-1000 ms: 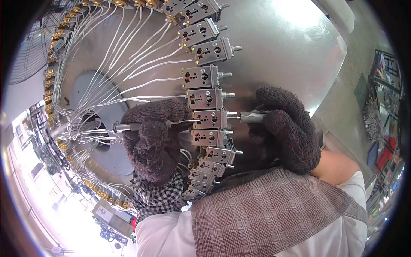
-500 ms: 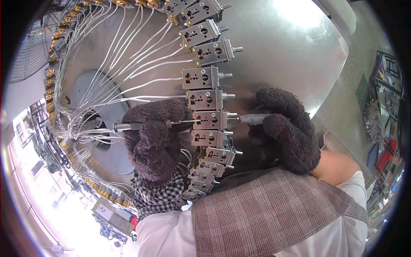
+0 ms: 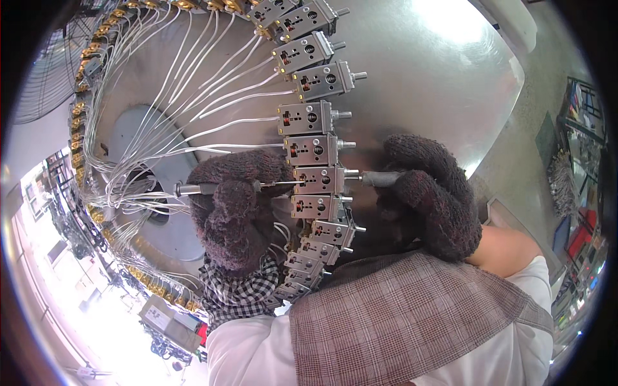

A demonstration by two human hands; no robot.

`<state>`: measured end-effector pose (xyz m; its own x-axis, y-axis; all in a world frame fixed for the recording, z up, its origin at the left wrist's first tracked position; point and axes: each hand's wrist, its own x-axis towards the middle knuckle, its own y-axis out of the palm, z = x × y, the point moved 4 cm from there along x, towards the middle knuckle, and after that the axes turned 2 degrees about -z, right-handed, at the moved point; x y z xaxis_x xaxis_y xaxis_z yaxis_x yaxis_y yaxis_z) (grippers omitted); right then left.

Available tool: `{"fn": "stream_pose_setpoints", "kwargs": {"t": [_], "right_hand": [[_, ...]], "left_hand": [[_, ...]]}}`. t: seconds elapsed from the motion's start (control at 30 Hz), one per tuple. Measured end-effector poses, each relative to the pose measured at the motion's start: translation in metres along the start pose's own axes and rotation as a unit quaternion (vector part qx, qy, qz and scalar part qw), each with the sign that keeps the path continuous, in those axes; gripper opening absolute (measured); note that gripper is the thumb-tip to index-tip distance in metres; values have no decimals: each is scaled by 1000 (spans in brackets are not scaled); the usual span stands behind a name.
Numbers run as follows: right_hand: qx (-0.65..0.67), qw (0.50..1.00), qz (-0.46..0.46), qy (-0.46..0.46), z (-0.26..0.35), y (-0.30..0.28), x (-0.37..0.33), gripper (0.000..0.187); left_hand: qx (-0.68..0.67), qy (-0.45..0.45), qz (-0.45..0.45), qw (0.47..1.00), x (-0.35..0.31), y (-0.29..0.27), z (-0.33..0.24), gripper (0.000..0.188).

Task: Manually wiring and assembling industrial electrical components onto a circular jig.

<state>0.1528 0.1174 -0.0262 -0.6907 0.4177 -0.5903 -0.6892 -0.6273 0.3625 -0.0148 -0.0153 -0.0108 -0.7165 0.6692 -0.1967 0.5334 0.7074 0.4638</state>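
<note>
In my left hand (image 3: 233, 215), gloved in dark knit, is a thin screwdriver (image 3: 205, 188). Its slim shaft points right, and the tip meets the face of a metal thermostat-like unit (image 3: 317, 181). My right hand (image 3: 438, 199), in the same kind of glove, grips a grey sleeve-like tool (image 3: 381, 179). The end of that tool is at the threaded stem on the unit's right side; whether it fits over the stem I cannot tell. Similar box-shaped units (image 3: 311, 150) stand in a curved row above and below, stems facing right.
White leads (image 3: 232, 121) run left from the units toward a grey disc (image 3: 145, 128) with a dark centre. Brass-coloured parts (image 3: 77, 138) line the far-left rim. Beneath is a shiny metal round table (image 3: 412, 83). A rack with goods (image 3: 582, 141) stands on the right.
The row of units and my left hand with the screwdriver have shifted very slightly right. My right hand and the grey tool are almost where they were.
</note>
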Motion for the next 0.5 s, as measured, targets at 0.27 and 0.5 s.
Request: {"fn": "stream_pose_setpoints", "kwargs": {"t": [0.27,0.5], "right_hand": [[-62,994,25,89,15,-21,0,45],[21,998,53,25,30,30,22,44]], "left_hand": [[-66,-10,-87,994,-3,-12,3,23],[-52,28,3,998,9,-20,9,23]]}}
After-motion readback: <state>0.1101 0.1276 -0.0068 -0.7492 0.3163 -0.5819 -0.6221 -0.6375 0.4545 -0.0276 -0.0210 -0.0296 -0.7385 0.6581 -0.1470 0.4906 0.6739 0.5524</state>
